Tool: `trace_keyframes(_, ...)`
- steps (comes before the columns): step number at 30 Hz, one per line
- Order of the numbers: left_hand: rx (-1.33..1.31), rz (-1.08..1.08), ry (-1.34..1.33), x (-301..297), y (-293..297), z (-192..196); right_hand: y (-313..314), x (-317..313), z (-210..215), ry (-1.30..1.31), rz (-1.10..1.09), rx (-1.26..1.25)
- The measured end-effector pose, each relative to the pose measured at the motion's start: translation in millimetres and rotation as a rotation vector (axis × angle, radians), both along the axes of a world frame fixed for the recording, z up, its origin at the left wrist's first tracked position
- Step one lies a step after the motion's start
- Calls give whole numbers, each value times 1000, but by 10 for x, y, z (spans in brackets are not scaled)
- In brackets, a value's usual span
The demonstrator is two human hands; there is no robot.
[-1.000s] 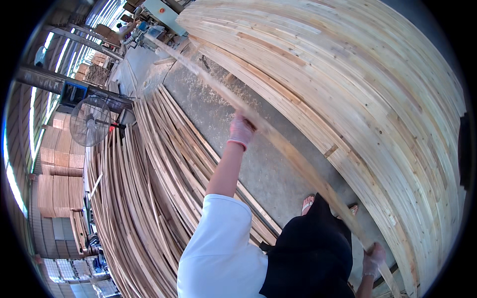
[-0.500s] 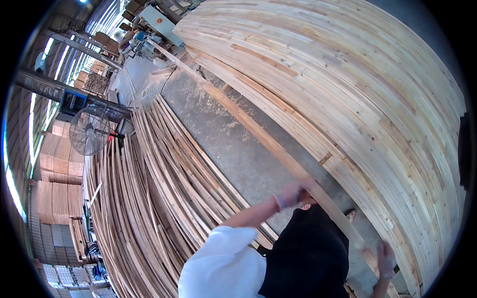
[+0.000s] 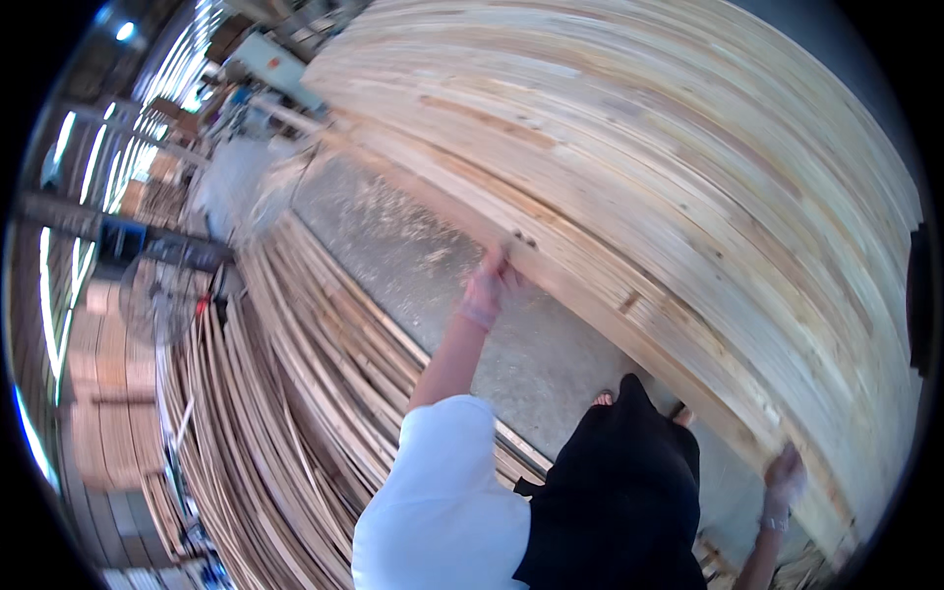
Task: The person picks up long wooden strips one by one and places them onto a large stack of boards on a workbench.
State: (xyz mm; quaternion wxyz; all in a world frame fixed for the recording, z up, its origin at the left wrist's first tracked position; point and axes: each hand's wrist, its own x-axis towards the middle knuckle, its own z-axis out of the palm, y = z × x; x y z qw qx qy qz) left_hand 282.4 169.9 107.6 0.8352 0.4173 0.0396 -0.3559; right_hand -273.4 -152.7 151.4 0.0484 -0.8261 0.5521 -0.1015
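Observation:
A long, narrow wooden board (image 3: 639,349) runs diagonally from the far left to the near right, along the edge of a broad stack of pale planks (image 3: 649,167). My left hand (image 3: 490,287) is closed on the board's lower edge, with the arm stretched forward. Further down the same board, my right hand (image 3: 784,476) grips it near its closer end. Both hands look thinly gloved and are smeared by motion, so single fingers are hard to make out. Whether the board rests on the stack or only lies against its side, I cannot tell.
Long loose strips of wood (image 3: 285,383) lie in a pile on my left. Sawdust (image 3: 413,231) covers part of the concrete floor. A fan (image 3: 162,295) and brown stacks (image 3: 113,433) stand beyond the strips. A pale cabinet (image 3: 275,67) stands at the far end.
The board has moved right and away from me, from over the floor to the stack's edge. My left hand has reached farther forward along it; my right hand has risen slightly.

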Motion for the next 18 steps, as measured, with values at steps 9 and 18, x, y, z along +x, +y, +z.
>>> trace_keyframes(9, -305, -1536, 269, -2935, -1400, -275, 748, 1707, 441, -304, 531, 296)
trace_keyframes(18, 175, -965, 184, -2673, -1361, -512, 368, 1575, 204, -205, 698, 512)
